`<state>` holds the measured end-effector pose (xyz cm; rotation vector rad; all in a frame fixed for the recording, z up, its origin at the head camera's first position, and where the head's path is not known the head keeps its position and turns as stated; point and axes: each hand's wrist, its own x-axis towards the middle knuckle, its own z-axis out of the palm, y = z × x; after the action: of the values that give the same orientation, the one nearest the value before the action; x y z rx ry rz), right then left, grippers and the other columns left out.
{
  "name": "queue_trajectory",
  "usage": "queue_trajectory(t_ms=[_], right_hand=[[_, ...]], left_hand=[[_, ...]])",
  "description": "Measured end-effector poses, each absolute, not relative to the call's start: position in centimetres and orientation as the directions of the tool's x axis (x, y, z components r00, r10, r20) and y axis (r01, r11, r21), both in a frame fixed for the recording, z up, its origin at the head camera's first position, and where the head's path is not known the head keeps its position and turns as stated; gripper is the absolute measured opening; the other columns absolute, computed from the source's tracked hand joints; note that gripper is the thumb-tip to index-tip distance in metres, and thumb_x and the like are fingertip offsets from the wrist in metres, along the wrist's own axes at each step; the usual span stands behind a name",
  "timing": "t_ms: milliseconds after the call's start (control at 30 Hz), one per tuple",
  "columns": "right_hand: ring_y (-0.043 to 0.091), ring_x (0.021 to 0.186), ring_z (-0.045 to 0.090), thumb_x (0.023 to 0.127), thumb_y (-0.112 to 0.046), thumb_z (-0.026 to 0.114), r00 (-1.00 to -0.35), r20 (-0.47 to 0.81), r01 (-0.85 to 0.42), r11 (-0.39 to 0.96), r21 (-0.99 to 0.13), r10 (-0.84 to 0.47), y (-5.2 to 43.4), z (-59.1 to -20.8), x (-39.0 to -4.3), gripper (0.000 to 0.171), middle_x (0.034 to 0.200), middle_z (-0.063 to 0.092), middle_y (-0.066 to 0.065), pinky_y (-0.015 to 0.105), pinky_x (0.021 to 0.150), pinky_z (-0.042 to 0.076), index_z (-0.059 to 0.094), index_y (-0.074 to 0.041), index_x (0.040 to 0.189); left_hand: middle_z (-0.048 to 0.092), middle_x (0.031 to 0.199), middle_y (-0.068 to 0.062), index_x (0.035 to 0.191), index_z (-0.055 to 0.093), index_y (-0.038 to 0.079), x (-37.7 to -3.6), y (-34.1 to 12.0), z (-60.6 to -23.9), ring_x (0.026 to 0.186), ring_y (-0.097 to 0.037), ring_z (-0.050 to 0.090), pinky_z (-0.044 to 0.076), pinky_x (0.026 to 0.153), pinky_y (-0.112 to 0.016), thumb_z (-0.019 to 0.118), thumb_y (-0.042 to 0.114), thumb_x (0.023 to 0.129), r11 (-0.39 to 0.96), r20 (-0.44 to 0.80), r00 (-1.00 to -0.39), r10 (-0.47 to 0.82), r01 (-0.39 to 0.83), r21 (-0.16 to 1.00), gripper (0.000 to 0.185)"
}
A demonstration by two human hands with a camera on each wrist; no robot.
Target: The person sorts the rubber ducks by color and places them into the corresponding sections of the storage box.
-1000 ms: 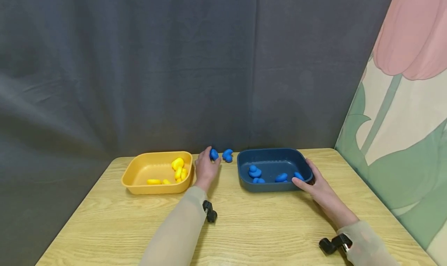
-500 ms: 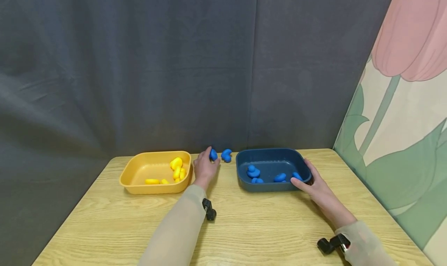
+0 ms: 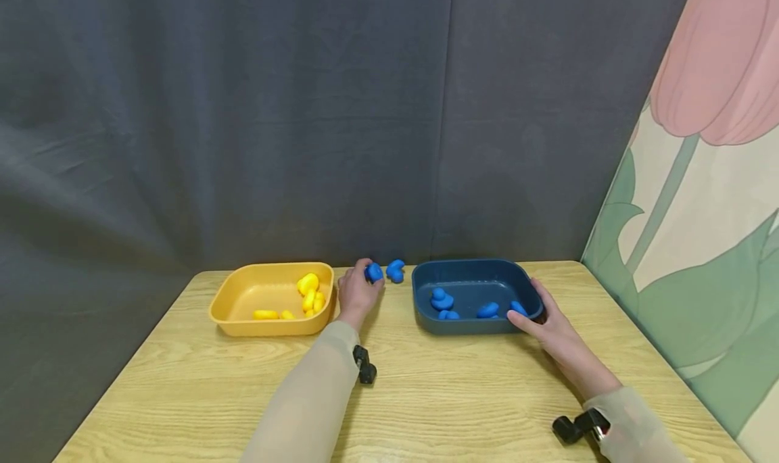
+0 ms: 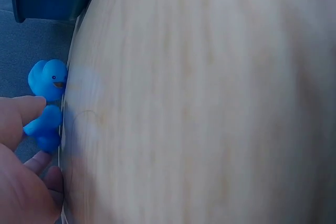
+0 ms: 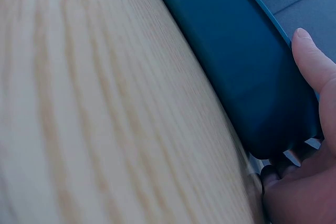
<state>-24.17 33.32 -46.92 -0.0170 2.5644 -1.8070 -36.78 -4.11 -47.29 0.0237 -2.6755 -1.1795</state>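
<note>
At the table's back edge my left hand (image 3: 358, 293) has a blue rubber duck (image 3: 374, 272) between thumb and fingers. In the left wrist view the thumb lies along one side of that duck (image 4: 46, 129), fingertips below it. Just to its right sits a second blue rubber duck (image 3: 395, 271), its eye and beak showing in the left wrist view. My right hand (image 3: 550, 321) grips the right front corner of a dark blue bin (image 3: 465, 326), thumb at the front rim and fingers along the right wall. Several blue ducks (image 3: 442, 299) lie inside this bin.
A yellow bin (image 3: 243, 328) stands to the left of my left hand, with several yellow ducks (image 3: 308, 284) in it. A dark grey curtain (image 3: 304, 145) hangs right behind the wooden table (image 3: 438, 402). A wall with a tulip picture (image 3: 700, 247) borders the right side.
The duck in my left hand has turned a little and shifted slightly to the right. My right hand keeps its hold on the blue bin, which stays in place.
</note>
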Motion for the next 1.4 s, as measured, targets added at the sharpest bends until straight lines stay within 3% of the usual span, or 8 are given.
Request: queue_trajectory(t_ms=[200,633,1067,1400], right_hand=[[0.055,0.164,0.004,0.109,-0.03,0.074,-1.0,-0.009,0.007,0.345,-0.939,-0.005,33.2,-47.0,-24.1,0.111,0.181,-0.007,0.029,0.073,0.128,0.014,-0.012,-0.016,0.177],[0.054,0.164,0.006,0.109,-0.029,0.073,-1.0,-0.008,0.004,0.341,-0.94,-0.01,33.2,-47.2,-24.2,0.11,0.181,-0.007,0.029,0.071,0.129,0.015,-0.012,-0.016,0.177],[0.054,0.165,0.007,0.109,-0.028,0.073,-1.0,0.005,-0.009,0.35,-0.937,-0.012,33.5,-47.5,-24.6,0.109,0.181,-0.006,0.029,0.071,0.128,0.017,-0.011,-0.016,0.177],[0.052,0.165,0.005,0.11,-0.027,0.072,-1.0,-0.002,-0.002,0.326,-0.945,-0.012,33.7,-47.4,-24.6,0.107,0.182,-0.008,0.027,0.07,0.13,0.014,-0.012,-0.018,0.177]], left_hand=[[0.071,0.131,-0.019,0.135,0.068,0.012,-36.7,-4.1,-47.6,0.128,-0.045,0.055,0.047,0.111,-0.056,0.081,0.019,0.104,0.669,0.177,-0.978,-0.112,0.058,0.741,0.034],[0.076,0.121,-0.016,0.131,0.069,0.012,-35.8,-4.2,-47.6,0.122,-0.044,0.058,0.046,0.106,-0.055,0.081,0.021,0.103,0.632,0.192,-0.975,-0.116,0.076,0.771,0.032],[0.076,0.118,-0.013,0.132,0.071,0.014,-33.8,-3.8,-46.8,0.116,-0.04,0.056,0.048,0.095,-0.053,0.082,0.022,0.101,0.532,0.271,-0.954,-0.124,0.167,0.83,0.034],[0.078,0.118,-0.012,0.132,0.071,0.014,-32.6,-3.0,-45.9,0.114,-0.04,0.058,0.048,0.093,-0.051,0.083,0.019,0.101,0.483,0.354,-0.932,-0.083,0.273,0.832,0.034]])
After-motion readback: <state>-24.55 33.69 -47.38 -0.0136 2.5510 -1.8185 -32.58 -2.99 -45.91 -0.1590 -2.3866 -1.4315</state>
